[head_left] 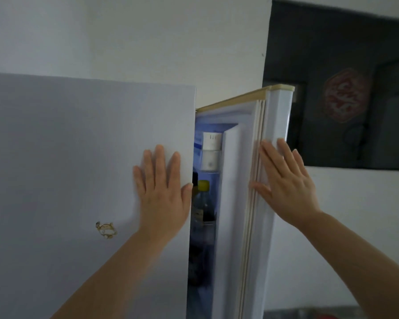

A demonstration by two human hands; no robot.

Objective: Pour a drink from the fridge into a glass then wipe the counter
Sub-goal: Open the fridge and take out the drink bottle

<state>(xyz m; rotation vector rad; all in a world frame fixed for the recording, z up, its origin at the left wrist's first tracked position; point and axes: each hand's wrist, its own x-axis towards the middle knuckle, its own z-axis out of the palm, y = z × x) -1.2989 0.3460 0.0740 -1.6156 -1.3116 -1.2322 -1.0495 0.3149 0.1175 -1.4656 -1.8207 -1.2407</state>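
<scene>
A white fridge fills the left and middle of the head view. Its left door is closed, and my left hand lies flat on it near its right edge, fingers straight. The right door stands partly open, edge-on to me. My right hand presses flat against that door's edge and rubber seal. Through the gap I see a bottle with a yellow cap, a white container above it, and dark items lower down. No glass or counter shows.
A small gold magnet sits on the left door. To the right, a dark opening in the white wall shows a dim room with a red decoration. A grey surface edge appears at the bottom right.
</scene>
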